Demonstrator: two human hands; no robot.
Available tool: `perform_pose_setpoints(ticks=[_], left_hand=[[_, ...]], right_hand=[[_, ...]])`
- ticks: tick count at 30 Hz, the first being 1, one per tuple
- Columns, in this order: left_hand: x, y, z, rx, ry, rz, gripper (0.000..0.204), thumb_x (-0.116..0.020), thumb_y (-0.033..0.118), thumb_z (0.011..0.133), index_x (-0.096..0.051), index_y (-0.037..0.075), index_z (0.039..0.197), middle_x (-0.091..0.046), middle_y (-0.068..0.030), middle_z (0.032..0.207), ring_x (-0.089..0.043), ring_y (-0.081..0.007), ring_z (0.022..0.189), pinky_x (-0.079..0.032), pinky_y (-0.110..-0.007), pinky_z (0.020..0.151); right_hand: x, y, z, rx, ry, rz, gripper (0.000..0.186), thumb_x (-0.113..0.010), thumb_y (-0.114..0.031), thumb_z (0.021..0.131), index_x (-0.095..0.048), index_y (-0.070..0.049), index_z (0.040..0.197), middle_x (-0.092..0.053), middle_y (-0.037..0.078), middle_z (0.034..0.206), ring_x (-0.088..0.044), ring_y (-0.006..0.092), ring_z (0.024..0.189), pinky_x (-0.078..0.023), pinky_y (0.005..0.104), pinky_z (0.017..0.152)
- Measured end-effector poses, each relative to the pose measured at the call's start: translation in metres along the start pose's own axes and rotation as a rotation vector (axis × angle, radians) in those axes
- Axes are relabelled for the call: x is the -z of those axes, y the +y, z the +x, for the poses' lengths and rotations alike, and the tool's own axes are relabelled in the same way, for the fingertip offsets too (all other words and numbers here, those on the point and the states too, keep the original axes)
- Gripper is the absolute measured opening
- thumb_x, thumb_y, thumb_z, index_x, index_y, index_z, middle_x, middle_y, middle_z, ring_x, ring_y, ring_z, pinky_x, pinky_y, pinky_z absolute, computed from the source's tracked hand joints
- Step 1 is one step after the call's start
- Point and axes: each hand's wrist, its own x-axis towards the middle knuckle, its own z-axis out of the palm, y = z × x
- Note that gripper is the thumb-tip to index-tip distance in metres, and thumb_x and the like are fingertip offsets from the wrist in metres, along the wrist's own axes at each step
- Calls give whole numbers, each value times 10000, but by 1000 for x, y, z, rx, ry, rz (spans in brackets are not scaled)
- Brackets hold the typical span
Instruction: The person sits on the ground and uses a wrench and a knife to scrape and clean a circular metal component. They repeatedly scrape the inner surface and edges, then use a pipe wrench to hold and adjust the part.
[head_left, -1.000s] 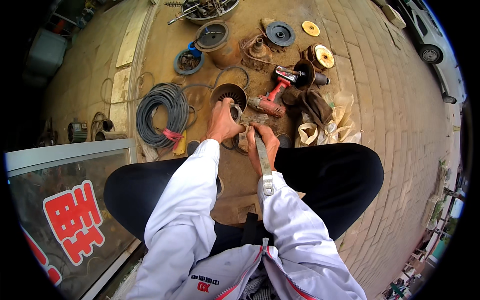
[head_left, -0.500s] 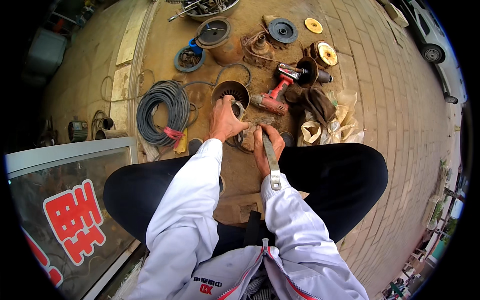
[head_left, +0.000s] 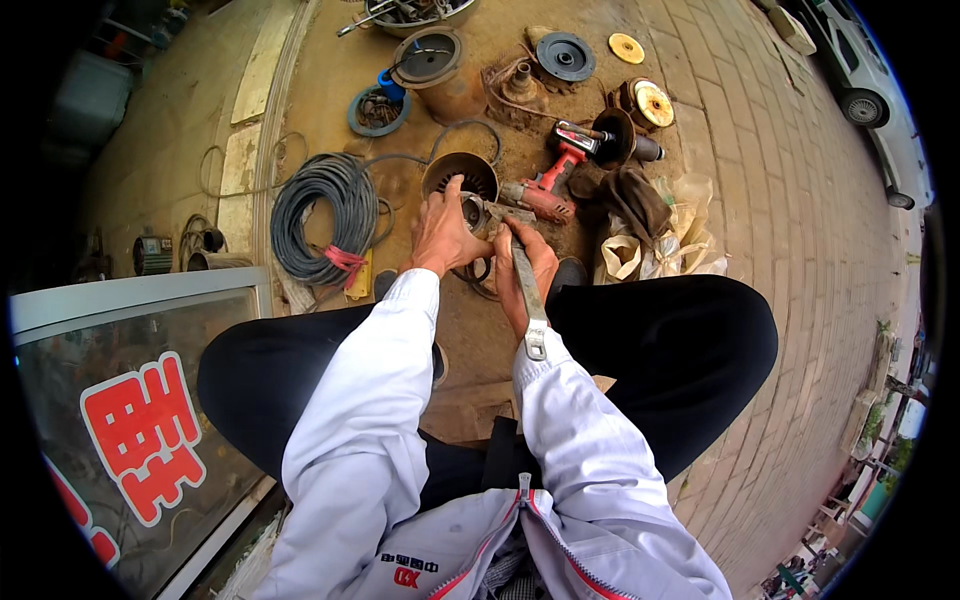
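Between my knees, my left hand point(head_left: 443, 235) is closed around a round metal part point(head_left: 473, 212) with an open, ring-like end. The fingers hide most of that part. My right hand point(head_left: 530, 268) grips a flat metal bar point(head_left: 525, 280) with a square hole in its near end, which lies over my right cuff. A worn, flat metal piece point(head_left: 512, 213) shows just beyond the right fingers, against the round part; whether it belongs to the bar I cannot tell. Right behind the left fingers stands an open motor housing point(head_left: 437, 180) with slots around its inside.
A coil of grey cable point(head_left: 290, 220) lies at the left. To the right are a red cordless impact wrench point(head_left: 545, 198), a dark cloth point(head_left: 637, 205) and pale bags point(head_left: 690, 230). Farther off stand a rusty flanged cylinder point(head_left: 445, 95) and a blue-rimmed bowl of small parts point(head_left: 378, 128).
My right hand has moved up and left with the bar, closer to my left hand. The flat worn metal piece now shows beyond its fingers. The left hand keeps hold of the round part.
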Motion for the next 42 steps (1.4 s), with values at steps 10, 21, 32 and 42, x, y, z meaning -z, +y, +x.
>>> perform_pose_setpoints(ticks=[10,21,32,42], left_hand=[[23,-1,-1,-60,-193,147,1154,-942,414,562,-387,98,1523,-515,-192,1392,-455,-387,1364,-374,-505,1118],[17,9,2,-19,-29,271,888,-919,399,591,-523,14,1287,-570,-209,1275,-533,-393,1257,-420,-484,1071],[8,7,8,44,-34,207,582,-769,114,743,-523,17,1261,-534,-249,1306,-505,-436,1273,-429,-525,1046],[5,8,8,63,-52,199,569,-773,104,765,-501,19,1258,-507,-243,1315,-489,-425,1282,-451,-506,1032]], right_hand=[[14,-10,-8,-120,33,38,329,-663,-235,945,-741,37,1112,-752,240,959,-752,288,891,-558,367,827],[10,0,-32,191,26,-117,170,-679,-99,901,-735,23,1007,-688,228,871,-693,401,795,-549,421,737],[8,-8,-23,122,4,-103,152,-678,-62,908,-724,29,1020,-696,216,887,-707,371,816,-551,403,737],[-2,-7,-5,163,-25,-138,145,-689,-45,886,-737,23,1005,-685,218,866,-706,366,796,-555,402,738]])
